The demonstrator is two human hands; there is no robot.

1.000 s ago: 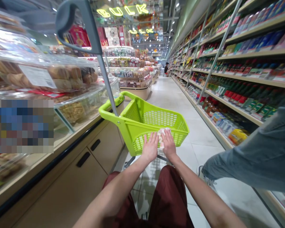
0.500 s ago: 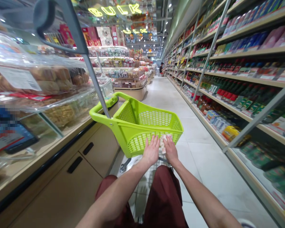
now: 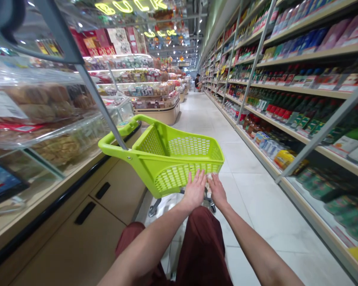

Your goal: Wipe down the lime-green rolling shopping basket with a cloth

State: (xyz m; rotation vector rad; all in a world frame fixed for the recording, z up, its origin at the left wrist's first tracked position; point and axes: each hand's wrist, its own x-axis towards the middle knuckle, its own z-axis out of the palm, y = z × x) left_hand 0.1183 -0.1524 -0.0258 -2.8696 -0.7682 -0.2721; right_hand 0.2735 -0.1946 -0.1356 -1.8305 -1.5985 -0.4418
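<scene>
A lime-green plastic shopping cart point(image 3: 173, 159) stands upright on a pale tiled floor point(image 3: 250, 230), its handle end to the left and its tapering basket to the right (the side walls are perforated throughout). A small whitish cloth point(image 3: 209, 177), mostly hidden, sits at the near wall's right end.

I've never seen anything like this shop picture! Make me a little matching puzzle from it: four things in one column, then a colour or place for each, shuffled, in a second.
Column one
1. Cart basket
2. Left hand
3. Trousers
4. Upper BULK sign

Column two
A. Dark maroon
B. Glowing yellow, high up
C. Lime green
D. At a holed side wall, fingers extended

Right pairs: 1-C, 2-D, 3-A, 4-B.
</scene>
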